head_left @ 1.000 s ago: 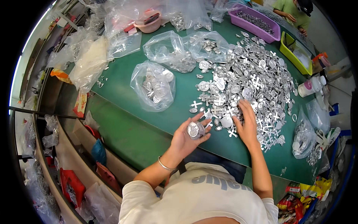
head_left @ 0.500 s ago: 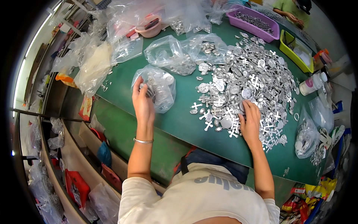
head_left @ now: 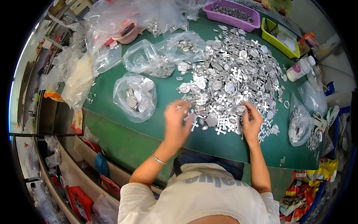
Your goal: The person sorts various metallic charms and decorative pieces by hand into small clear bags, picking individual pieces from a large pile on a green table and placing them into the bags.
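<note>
A heap of silver-coloured metal pieces (head_left: pixel 229 87), mostly crosses and oval or round medals, is spread over the green table. At the heap's left front edge is my left hand (head_left: pixel 176 125), smeared by motion; whether its fingers hold anything does not show. My right hand (head_left: pixel 253 123) rests at the front of the heap, fingers curled in among the pieces; what lies at its fingertips is too small to make out. To the left, an opened clear plastic bag (head_left: pixel 120 94) contains several round silver medals (head_left: pixel 137 98), with no hand on it.
Two more clear bags (head_left: pixel 143 56) (head_left: pixel 186 35) of metal pieces lie behind. A purple basket (head_left: pixel 238 23) and a yellow-green basket (head_left: pixel 283 44) stand far right, near a white bottle (head_left: pixel 301 68). A tied bag (head_left: pixel 299 125) lies at right. Another person's hand (head_left: pixel 265 4) shows at top.
My left hand has left the bag of round medals and moved right to the heap's edge. My right hand remains at the heap's front. The whole view has shifted somewhat.
</note>
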A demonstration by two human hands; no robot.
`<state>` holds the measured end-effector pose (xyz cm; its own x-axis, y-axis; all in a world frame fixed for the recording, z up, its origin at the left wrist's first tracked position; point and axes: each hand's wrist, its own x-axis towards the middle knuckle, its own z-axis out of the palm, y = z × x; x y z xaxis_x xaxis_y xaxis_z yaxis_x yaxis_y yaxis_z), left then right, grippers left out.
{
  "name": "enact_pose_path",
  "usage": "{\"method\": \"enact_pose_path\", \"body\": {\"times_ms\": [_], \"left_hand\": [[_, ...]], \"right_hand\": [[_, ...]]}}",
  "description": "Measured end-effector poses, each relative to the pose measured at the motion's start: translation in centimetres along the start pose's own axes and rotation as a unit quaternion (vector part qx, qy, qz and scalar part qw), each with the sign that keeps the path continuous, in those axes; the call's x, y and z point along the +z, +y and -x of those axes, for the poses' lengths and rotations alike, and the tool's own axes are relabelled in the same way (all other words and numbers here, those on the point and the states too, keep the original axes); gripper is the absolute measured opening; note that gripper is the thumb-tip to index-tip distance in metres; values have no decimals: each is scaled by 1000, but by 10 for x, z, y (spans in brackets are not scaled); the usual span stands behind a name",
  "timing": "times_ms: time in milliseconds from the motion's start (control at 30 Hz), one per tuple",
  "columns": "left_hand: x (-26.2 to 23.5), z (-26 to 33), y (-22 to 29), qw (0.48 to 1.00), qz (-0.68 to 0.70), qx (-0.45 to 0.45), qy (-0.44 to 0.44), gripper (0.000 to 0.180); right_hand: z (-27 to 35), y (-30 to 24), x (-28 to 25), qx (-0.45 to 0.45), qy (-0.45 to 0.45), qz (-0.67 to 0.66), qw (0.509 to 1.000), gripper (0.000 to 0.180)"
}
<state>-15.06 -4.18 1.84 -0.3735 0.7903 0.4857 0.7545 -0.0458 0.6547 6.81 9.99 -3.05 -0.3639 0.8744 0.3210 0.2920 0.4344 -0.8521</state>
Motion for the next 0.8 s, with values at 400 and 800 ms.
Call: {"method": "enact_pose_path", "body": {"times_ms": [400, 800], "left_hand": [[56, 19, 16, 992, -36, -14, -122, 47], [67, 0, 37, 642, 627, -393, -200, 43]], "right_hand": [[30, -20, -57, 407, 23, -626, 665, 33], [16, -44, -30, 280, -141, -348, 883, 33]]}}
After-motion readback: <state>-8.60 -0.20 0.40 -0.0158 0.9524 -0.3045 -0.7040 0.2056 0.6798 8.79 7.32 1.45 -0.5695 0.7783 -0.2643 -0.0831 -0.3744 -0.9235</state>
